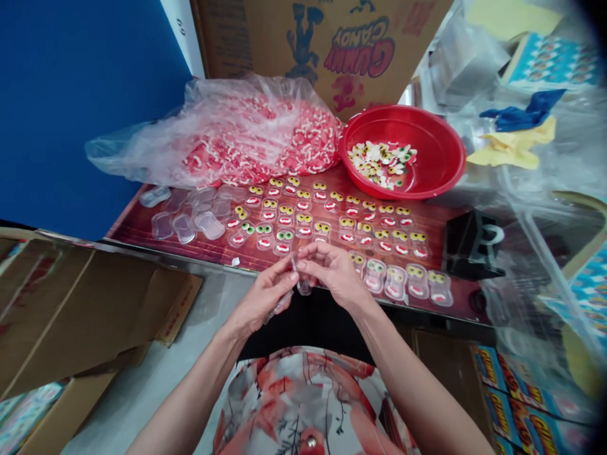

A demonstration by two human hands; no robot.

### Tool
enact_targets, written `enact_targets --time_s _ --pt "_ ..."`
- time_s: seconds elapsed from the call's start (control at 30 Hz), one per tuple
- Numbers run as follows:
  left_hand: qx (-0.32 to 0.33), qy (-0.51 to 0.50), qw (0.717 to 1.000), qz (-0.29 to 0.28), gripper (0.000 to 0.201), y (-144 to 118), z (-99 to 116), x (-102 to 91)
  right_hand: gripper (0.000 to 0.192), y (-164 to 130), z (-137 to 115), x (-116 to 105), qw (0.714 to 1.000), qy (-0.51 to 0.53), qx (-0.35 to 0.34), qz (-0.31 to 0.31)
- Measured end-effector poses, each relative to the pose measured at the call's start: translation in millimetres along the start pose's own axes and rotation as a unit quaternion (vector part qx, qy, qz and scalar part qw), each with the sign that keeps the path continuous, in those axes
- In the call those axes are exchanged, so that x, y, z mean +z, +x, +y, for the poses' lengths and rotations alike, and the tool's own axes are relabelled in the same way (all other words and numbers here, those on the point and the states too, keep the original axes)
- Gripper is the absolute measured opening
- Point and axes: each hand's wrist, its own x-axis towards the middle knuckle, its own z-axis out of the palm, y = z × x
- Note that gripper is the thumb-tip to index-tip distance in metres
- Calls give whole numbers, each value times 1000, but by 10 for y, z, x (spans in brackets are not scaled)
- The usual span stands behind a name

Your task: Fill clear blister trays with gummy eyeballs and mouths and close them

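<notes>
My left hand (262, 296) and right hand (332, 270) both pinch clear plastic (305, 289) at the table's (215, 251) near edge; three green-eyed trays (264, 236) lie just beyond, one red bowl (439, 155) farther back!

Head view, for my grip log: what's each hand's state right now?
Left hand: closed, holding a thin, flat, clear plastic piece.
Right hand: partly closed at clear, rounded plastic; firm hold unclear.

- Worn on the head, looking forward and steeply down over the patterned clothing (303, 404).
- Set near the left hand (265, 294) and right hand (336, 275), catching both just below centre.
- Reaching across the table (218, 253) to the carton (327, 44) behind.
</notes>
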Motion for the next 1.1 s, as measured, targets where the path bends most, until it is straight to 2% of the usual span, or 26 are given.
enact_targets --time_s 0.53,1.1 --pt "9 12 1000 -25 69 -94 29 -14 29 -35 -25 62 998 -48 -1 -42" --pt "18 -3 999 -30 58 -107 -20 -24 24 -44 -64 105 996 -73 2 -43"
